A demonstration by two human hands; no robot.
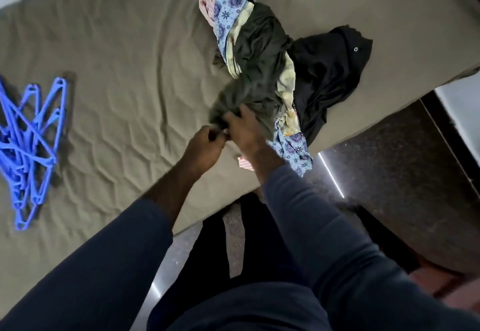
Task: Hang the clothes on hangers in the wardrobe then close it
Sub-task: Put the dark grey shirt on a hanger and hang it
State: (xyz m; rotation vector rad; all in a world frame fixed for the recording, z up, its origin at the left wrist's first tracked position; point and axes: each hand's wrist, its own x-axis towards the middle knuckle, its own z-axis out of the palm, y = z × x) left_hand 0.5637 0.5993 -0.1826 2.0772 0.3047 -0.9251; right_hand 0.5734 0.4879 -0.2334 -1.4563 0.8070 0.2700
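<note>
A heap of clothes lies on the bed: an olive green garment (255,52) on top, a blue flowered cloth (228,6) and a pale yellow piece beneath it, and a black garment (330,71) to the right. My left hand (205,146) and my right hand (244,128) both grip the near end of the olive green garment, close together. A tangle of several blue plastic hangers (28,143) lies on the bed at the far left, apart from my hands. The wardrobe is out of view.
The bed has a wrinkled khaki sheet (124,71). Its near edge runs diagonally in front of my legs. Dark speckled floor (389,161) lies to the right, with a dark frame at the far right. A small striped cloth corner (244,164) peeks out under my right wrist.
</note>
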